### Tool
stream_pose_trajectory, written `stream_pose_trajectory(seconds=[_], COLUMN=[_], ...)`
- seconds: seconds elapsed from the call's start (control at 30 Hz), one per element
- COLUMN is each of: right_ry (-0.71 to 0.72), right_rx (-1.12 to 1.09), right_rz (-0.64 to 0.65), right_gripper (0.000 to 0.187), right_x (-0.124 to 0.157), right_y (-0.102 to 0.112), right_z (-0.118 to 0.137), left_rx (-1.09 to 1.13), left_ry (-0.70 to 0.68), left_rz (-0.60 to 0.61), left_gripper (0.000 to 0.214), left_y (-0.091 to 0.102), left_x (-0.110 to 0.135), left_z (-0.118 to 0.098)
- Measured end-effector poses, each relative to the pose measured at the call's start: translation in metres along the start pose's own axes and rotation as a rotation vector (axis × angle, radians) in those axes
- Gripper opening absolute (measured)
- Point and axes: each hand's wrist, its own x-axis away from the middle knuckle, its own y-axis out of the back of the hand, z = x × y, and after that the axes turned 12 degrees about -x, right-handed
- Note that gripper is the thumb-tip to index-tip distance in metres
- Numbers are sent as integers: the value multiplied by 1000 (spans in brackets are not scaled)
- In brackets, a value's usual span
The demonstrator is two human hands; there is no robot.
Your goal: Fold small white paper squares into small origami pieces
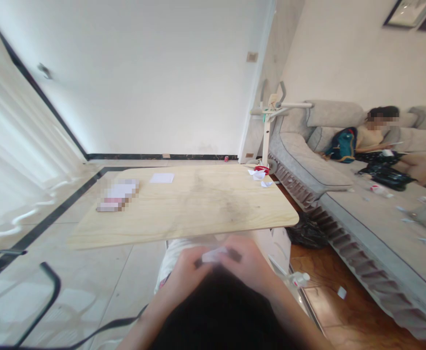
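Lower centre of frame: small white paper slip point(214, 254), long axis sideways, ends pinched by left hand point(183, 279) and right hand point(251, 267).

Left hand point(184, 274), right hand point(252, 268), forearms point(150, 316) bare; dark hair point(220, 311) at bottom edge; whitish garment point(176, 253) over lap

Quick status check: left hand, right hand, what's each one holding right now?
Left hand: closed, pinching the left end of a small white paper.
Right hand: closed, pinching the right end of the same paper.
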Motion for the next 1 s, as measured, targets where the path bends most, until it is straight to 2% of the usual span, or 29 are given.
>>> stream_pose_trajectory(seconds=[0.27,0.43,0.77,0.9,1.0], right_ry=[16,18,38,61,62], right_rx=[-45,-153,-152,-174,-180], right_rz=[38,-10,34,46,51], right_gripper=[16,14,15,15,13], right_x=[0,0,0,-1,-1], right_y=[5,7,6,8,7], right_z=[2,-2,-2,1,3], left_rx=[11,28,35,57,108], left_ry=[14,24,9,4,30], left_rz=[48,46,44,12,-83], left_gripper=[17,14,21,19,15], left_y=[3,2,0,1,2], left_x=[-1,0,1,0,1], left_z=[-4,-4,-2,-2,-1])
